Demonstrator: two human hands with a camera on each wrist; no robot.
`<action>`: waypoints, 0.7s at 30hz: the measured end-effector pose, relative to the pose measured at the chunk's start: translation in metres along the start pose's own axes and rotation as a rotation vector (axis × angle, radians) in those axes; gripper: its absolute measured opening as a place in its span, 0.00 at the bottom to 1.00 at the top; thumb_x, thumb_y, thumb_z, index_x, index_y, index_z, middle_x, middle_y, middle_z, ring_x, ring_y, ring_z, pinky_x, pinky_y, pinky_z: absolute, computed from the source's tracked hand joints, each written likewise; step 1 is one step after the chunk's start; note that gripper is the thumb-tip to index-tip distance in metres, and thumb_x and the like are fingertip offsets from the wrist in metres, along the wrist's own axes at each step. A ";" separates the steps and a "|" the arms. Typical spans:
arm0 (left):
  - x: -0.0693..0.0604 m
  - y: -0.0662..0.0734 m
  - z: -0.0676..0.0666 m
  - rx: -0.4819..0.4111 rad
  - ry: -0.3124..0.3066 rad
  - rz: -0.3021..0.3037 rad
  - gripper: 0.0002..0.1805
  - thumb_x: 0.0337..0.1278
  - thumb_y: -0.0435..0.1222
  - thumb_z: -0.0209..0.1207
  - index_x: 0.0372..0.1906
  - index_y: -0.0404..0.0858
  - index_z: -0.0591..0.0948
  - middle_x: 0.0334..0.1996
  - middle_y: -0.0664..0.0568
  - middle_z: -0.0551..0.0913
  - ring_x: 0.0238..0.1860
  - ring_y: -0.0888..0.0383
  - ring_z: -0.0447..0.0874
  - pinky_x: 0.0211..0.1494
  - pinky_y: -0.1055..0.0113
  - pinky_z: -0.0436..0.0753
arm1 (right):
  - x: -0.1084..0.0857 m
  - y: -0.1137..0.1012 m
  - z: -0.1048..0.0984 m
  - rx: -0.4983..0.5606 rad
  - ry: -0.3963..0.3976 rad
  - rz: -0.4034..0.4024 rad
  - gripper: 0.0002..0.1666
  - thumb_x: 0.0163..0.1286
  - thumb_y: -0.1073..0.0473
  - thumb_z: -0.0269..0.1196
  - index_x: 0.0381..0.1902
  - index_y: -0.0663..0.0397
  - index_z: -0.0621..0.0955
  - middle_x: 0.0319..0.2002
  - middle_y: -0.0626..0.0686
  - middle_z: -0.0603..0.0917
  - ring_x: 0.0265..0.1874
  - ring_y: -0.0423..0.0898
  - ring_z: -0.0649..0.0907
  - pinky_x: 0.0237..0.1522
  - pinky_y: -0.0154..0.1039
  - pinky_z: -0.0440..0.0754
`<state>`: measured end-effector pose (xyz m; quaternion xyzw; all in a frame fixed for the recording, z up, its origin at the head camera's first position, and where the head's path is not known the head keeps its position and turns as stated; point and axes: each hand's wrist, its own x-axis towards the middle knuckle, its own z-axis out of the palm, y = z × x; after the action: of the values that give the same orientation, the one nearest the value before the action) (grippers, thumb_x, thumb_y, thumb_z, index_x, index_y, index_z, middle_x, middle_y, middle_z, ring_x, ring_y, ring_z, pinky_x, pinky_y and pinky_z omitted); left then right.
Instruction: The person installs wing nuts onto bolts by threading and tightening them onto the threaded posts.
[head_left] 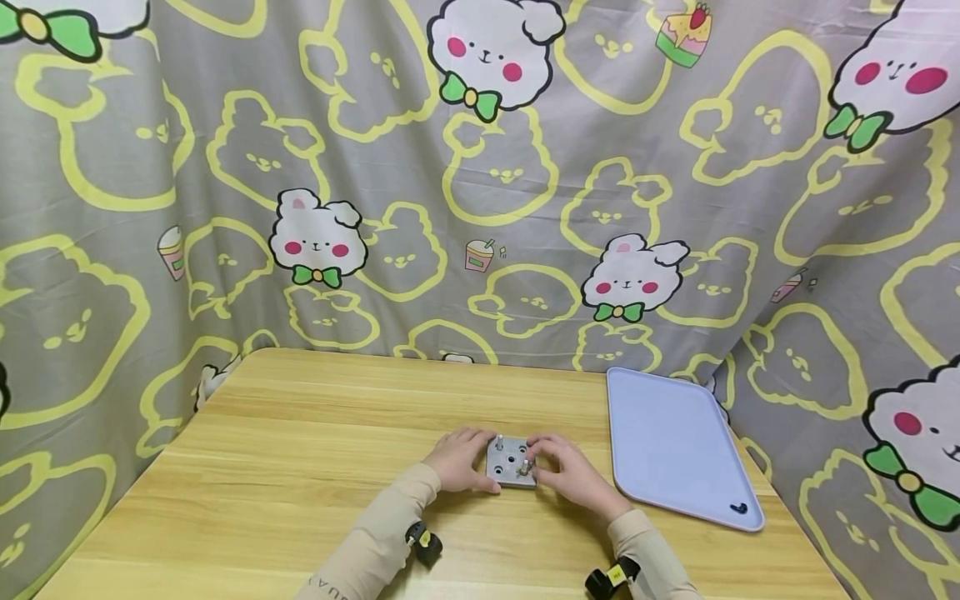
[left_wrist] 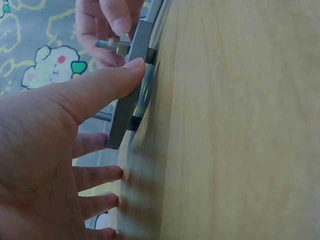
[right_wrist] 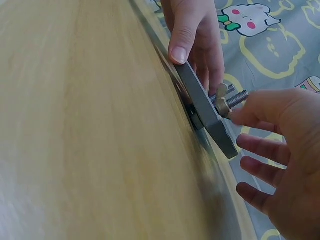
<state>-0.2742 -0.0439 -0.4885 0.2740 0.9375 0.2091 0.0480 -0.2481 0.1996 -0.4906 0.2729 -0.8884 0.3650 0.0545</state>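
Observation:
A square grey metal plate [head_left: 512,476] with several holes lies on the table, propped on dark bolt heads [left_wrist: 134,123] under it. My left hand [head_left: 459,463] grips its left side, thumb at the near edge and fingers at the far one. One threaded bolt [head_left: 500,443] stands up near the far left corner. Another bolt [right_wrist: 239,98], near the right side, carries a wing nut [right_wrist: 221,102]. With thumb and index finger my right hand [head_left: 572,478] pinches about this wing nut; its other fingers are spread. The exact contact is partly hidden.
A light blue tray [head_left: 667,442] lies on the right of the wooden table [head_left: 300,467], with a small dark curved piece [head_left: 738,507] in its near right corner. A patterned curtain [head_left: 390,250] hangs behind and along the sides. Both wrists wear black cameras [head_left: 425,544].

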 end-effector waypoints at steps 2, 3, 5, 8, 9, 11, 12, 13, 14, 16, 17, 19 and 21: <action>0.000 0.000 0.000 -0.001 0.004 0.002 0.51 0.40 0.60 0.69 0.71 0.44 0.65 0.67 0.45 0.71 0.70 0.41 0.65 0.72 0.41 0.63 | 0.000 -0.001 0.000 0.023 0.007 0.019 0.12 0.56 0.70 0.63 0.30 0.45 0.79 0.54 0.58 0.81 0.56 0.59 0.78 0.62 0.64 0.72; 0.000 0.000 0.000 -0.001 0.006 0.003 0.51 0.40 0.60 0.69 0.71 0.44 0.66 0.67 0.45 0.72 0.70 0.41 0.65 0.72 0.41 0.64 | 0.000 -0.001 0.000 0.026 0.009 0.026 0.13 0.55 0.71 0.62 0.28 0.45 0.78 0.54 0.58 0.81 0.56 0.59 0.78 0.62 0.64 0.71; 0.001 0.000 0.000 0.000 0.005 0.000 0.51 0.40 0.60 0.69 0.71 0.44 0.66 0.68 0.46 0.71 0.70 0.41 0.65 0.72 0.41 0.63 | 0.001 -0.002 -0.001 0.035 0.007 0.032 0.13 0.55 0.72 0.62 0.27 0.45 0.77 0.54 0.58 0.81 0.56 0.60 0.78 0.62 0.65 0.71; 0.000 0.000 -0.001 -0.003 0.003 -0.002 0.51 0.40 0.60 0.69 0.71 0.44 0.66 0.68 0.45 0.71 0.71 0.40 0.64 0.72 0.41 0.63 | 0.001 -0.002 -0.001 0.032 0.001 0.027 0.11 0.58 0.68 0.66 0.31 0.46 0.78 0.54 0.57 0.81 0.57 0.58 0.78 0.62 0.63 0.72; 0.000 0.000 -0.001 -0.004 0.001 -0.004 0.51 0.41 0.60 0.69 0.71 0.44 0.65 0.68 0.45 0.71 0.71 0.40 0.64 0.73 0.41 0.63 | 0.000 -0.002 -0.001 0.026 -0.002 0.023 0.10 0.59 0.66 0.67 0.34 0.47 0.79 0.54 0.56 0.81 0.57 0.58 0.78 0.62 0.63 0.73; -0.001 0.001 -0.001 -0.006 -0.002 -0.003 0.51 0.41 0.60 0.70 0.71 0.44 0.65 0.68 0.45 0.71 0.71 0.40 0.64 0.72 0.41 0.63 | 0.000 -0.001 -0.001 0.022 -0.007 0.019 0.14 0.59 0.62 0.69 0.42 0.48 0.80 0.55 0.55 0.81 0.57 0.56 0.78 0.62 0.61 0.73; -0.001 0.001 -0.001 -0.007 -0.004 -0.002 0.51 0.41 0.60 0.70 0.71 0.44 0.65 0.68 0.45 0.71 0.71 0.40 0.64 0.72 0.41 0.63 | 0.000 -0.001 -0.001 0.014 -0.009 0.015 0.17 0.59 0.60 0.69 0.47 0.49 0.80 0.55 0.54 0.81 0.58 0.56 0.78 0.62 0.61 0.74; -0.001 0.002 -0.002 -0.007 -0.004 -0.002 0.51 0.41 0.59 0.70 0.71 0.44 0.65 0.68 0.45 0.71 0.71 0.40 0.64 0.72 0.41 0.63 | 0.000 0.000 -0.002 0.010 -0.011 0.007 0.20 0.59 0.59 0.70 0.51 0.50 0.80 0.56 0.54 0.81 0.58 0.56 0.78 0.62 0.61 0.74; -0.001 0.002 -0.002 -0.008 -0.006 -0.003 0.51 0.41 0.59 0.70 0.71 0.43 0.65 0.68 0.45 0.71 0.71 0.40 0.64 0.72 0.41 0.63 | 0.000 0.000 -0.002 0.002 -0.016 -0.002 0.23 0.59 0.59 0.70 0.54 0.50 0.80 0.57 0.54 0.80 0.58 0.56 0.78 0.62 0.62 0.73; -0.002 0.002 -0.003 -0.007 -0.008 -0.005 0.51 0.41 0.60 0.70 0.71 0.43 0.65 0.68 0.45 0.71 0.71 0.40 0.64 0.73 0.41 0.63 | -0.001 0.000 -0.002 -0.011 -0.024 -0.014 0.26 0.60 0.58 0.70 0.57 0.51 0.79 0.58 0.55 0.79 0.59 0.57 0.77 0.63 0.64 0.72; -0.002 0.003 -0.003 -0.006 -0.010 -0.007 0.51 0.41 0.60 0.69 0.71 0.43 0.65 0.68 0.45 0.71 0.71 0.40 0.64 0.73 0.41 0.63 | -0.001 0.000 -0.002 -0.020 -0.027 -0.022 0.25 0.60 0.58 0.69 0.56 0.51 0.80 0.58 0.56 0.79 0.59 0.58 0.77 0.63 0.64 0.71; -0.002 0.003 -0.003 -0.005 -0.011 -0.009 0.51 0.42 0.60 0.70 0.71 0.43 0.65 0.68 0.45 0.71 0.71 0.41 0.64 0.73 0.41 0.63 | -0.001 0.001 -0.002 -0.031 -0.027 -0.030 0.22 0.60 0.58 0.69 0.53 0.50 0.81 0.58 0.57 0.79 0.59 0.59 0.77 0.63 0.65 0.70; -0.003 0.004 -0.004 -0.002 -0.010 -0.009 0.50 0.42 0.59 0.70 0.71 0.43 0.66 0.67 0.45 0.71 0.71 0.41 0.64 0.73 0.42 0.63 | 0.000 0.000 -0.002 -0.027 -0.019 -0.023 0.16 0.60 0.59 0.69 0.47 0.48 0.82 0.57 0.57 0.80 0.58 0.59 0.77 0.62 0.65 0.71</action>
<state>-0.2708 -0.0437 -0.4836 0.2708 0.9382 0.2086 0.0537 -0.2480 0.2010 -0.4898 0.2858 -0.8905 0.3498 0.0541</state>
